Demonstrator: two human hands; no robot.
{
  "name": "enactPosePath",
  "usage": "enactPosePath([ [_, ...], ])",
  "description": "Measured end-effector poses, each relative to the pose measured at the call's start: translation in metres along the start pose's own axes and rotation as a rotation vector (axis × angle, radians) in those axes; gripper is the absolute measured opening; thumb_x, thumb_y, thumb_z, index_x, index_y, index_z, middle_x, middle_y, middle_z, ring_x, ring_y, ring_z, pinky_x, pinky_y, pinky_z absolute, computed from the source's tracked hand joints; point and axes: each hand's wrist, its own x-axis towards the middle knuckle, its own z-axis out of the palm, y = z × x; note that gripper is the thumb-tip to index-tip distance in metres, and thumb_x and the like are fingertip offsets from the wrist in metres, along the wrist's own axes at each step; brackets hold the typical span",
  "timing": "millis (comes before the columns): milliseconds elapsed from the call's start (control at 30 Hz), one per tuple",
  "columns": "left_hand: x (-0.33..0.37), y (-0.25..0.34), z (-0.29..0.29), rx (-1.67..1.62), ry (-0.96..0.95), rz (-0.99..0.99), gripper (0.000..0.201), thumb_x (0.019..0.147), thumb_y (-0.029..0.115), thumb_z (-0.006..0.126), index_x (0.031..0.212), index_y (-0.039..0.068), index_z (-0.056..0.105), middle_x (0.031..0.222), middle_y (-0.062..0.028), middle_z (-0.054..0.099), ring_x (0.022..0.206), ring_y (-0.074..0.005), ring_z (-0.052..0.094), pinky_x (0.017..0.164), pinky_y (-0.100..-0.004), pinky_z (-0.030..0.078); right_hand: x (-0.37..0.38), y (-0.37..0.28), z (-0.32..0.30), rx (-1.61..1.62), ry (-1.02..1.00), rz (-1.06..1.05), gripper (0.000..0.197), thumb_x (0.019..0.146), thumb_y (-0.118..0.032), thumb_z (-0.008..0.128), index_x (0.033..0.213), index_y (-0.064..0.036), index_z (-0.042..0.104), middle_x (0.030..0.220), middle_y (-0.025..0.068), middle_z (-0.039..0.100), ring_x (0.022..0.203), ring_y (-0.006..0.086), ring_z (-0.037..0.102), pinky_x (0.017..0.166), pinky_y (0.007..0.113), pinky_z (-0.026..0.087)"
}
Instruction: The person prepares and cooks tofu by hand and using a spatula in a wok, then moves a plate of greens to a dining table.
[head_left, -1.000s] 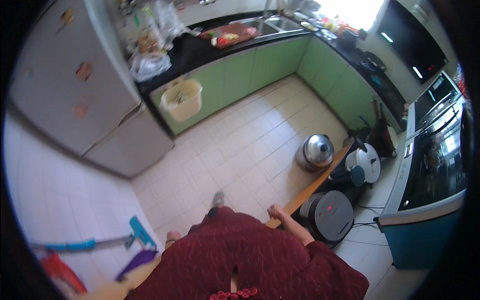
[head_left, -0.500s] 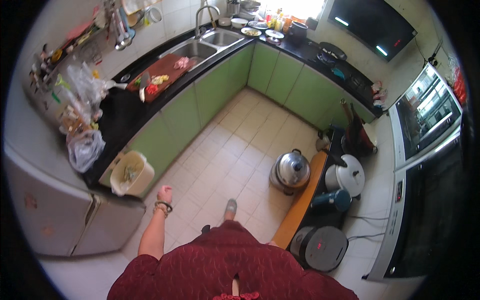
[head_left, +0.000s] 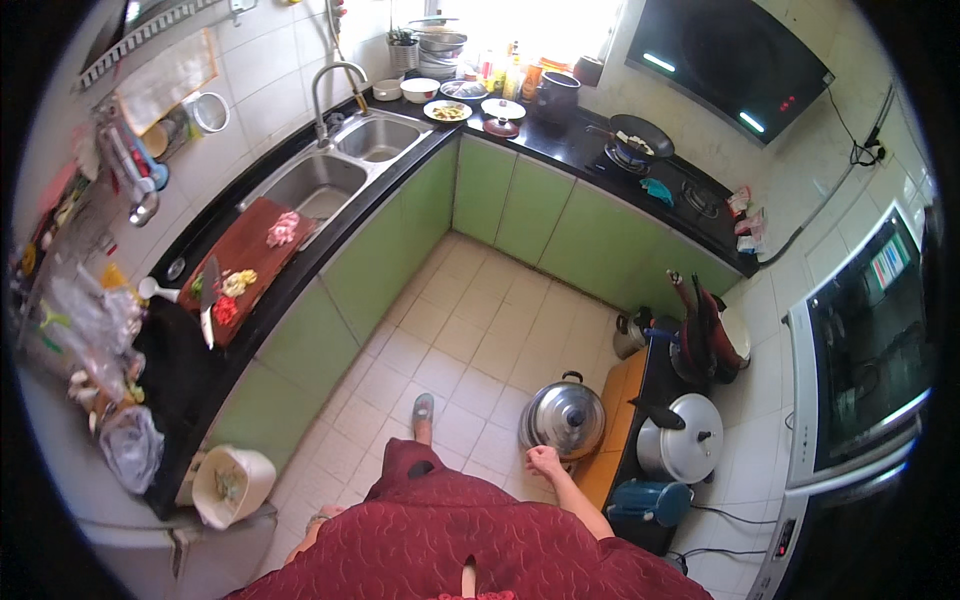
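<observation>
Dark red fabric fills the near edge, the dress (head_left: 440,530) spreading wide, and of the hands it's the left hand (head_left: 328,512) tucked low at its side, mostly hidden, so its grip cannot be told! Out front comes the right hand (head_left: 545,462), forearm angled forward and inward, fingers loosely curled, nothing seen in them. What a switch: half a second earlier the left arm leads, now it's the right! Just beside that hand stands the steel pot (head_left: 565,415), lid on, on the tiled floor (head_left: 460,340), now closer to the person. Farther off, along the black desk (head_left: 205,385), the cutting board (head_left: 245,240) shows larger than before, knife (head_left: 209,290) across it, and at the back sits a dark pan (head_left: 657,137).
</observation>
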Motion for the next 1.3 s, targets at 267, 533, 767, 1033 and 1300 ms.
enactPosePath([
  [267,0.126,0.254,-0.105,0.027,-0.127,0.065,0.031,0.091,0.029,0.051,0.089,0.002,0.068,0.078,-0.0113,0.070,0.067,-0.0215,0.067,0.064,-0.0387,0.054,0.085,-0.047,-0.023,-0.157,-0.052,0.133,0.019,0.086,-0.016,0.061,0.085,-0.0004,0.073,0.075,0.0097,0.070,0.067,0.0186,0.068,0.061,0.035,0.057],
  [533,0.175,0.664,-0.170,0.012,-0.186,0.663,0.028,0.094,0.016,0.051,0.117,0.002,0.061,0.090,-0.0105,0.068,0.078,-0.0176,0.067,0.063,-0.0326,0.058,0.143,-0.147,-0.041,0.267,0.208,0.197,0.017,0.091,-0.017,0.059,0.093,-0.0019,0.067,0.074,0.0085,0.067,0.059,0.0154,0.064,0.046,0.028,0.049],
  [767,0.173,0.862,-0.144,-0.266,-0.492,0.746,0.023,0.095,0.015,0.055,0.115,0.007,0.062,0.088,-0.0041,0.066,0.070,-0.0106,0.061,0.061,-0.0266,0.054,0.198,-0.221,-0.077,0.148,0.126,0.285,0.017,0.091,-0.018,0.058,0.095,-0.0053,0.068,0.082,0.0061,0.069,0.060,0.0161,0.065,0.049,0.033,0.053],
  [1033,0.183,0.948,-0.176,-0.278,-0.627,0.563,0.026,0.099,0.021,0.054,0.123,0.010,0.058,0.097,-0.0038,0.066,0.071,-0.0090,0.063,0.068,-0.0251,0.053,0.339,-0.266,-0.165,0.221,0.172,0.318,0.022,0.094,-0.020,0.052,0.100,-0.0071,0.068,0.085,0.0063,0.070,0.063,0.0150,0.067,0.047,0.031,0.052],
  [1300,0.211,1.091,-0.206,-0.311,-0.766,0.543,0.029,0.100,0.020,0.052,0.125,0.005,0.056,0.099,-0.0056,0.068,0.075,-0.0107,0.065,0.072,-0.0251,0.055,0.440,-0.449,-0.268,0.477,0.463,-0.047,0.021,0.095,-0.018,0.057,0.109,-0.0038,0.062,0.091,0.0053,0.067,0.072,0.0139,0.067,0.052,0.027,0.055],
])
